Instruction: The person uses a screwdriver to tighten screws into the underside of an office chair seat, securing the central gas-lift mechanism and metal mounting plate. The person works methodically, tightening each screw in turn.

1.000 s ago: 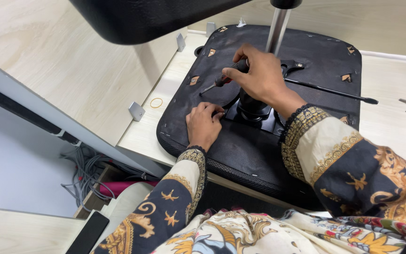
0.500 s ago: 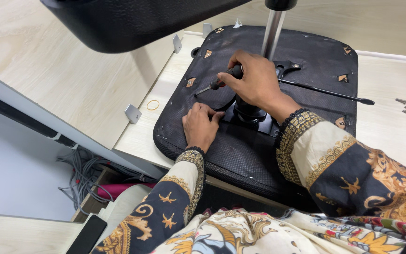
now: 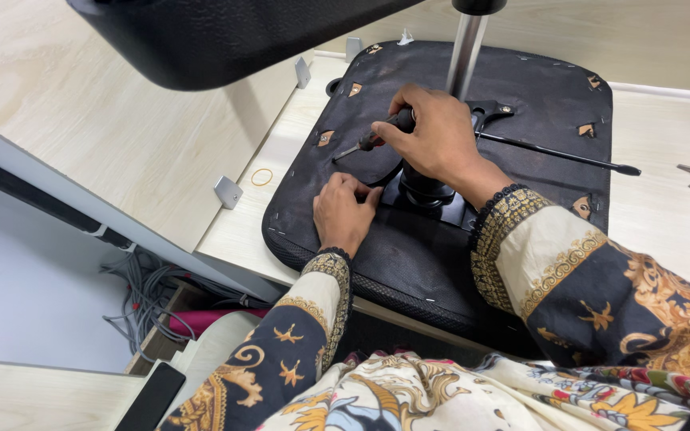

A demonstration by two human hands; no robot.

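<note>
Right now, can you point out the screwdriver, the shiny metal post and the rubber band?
screwdriver (image 3: 365,144), head view, on its shaft just ahead of the right hand.
metal post (image 3: 466,56), head view, on the middle of the silver tube.
rubber band (image 3: 262,176), head view, on the ring lying on the wooden tabletop.

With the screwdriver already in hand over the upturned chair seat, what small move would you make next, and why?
Probably lower the tip of the screwdriver onto the seat just ahead of it. The right hand grips the handle with the shaft slanting down to the left, its tip hovering near the black fabric, while the left hand presses flat on the seat, steadying it.
</note>
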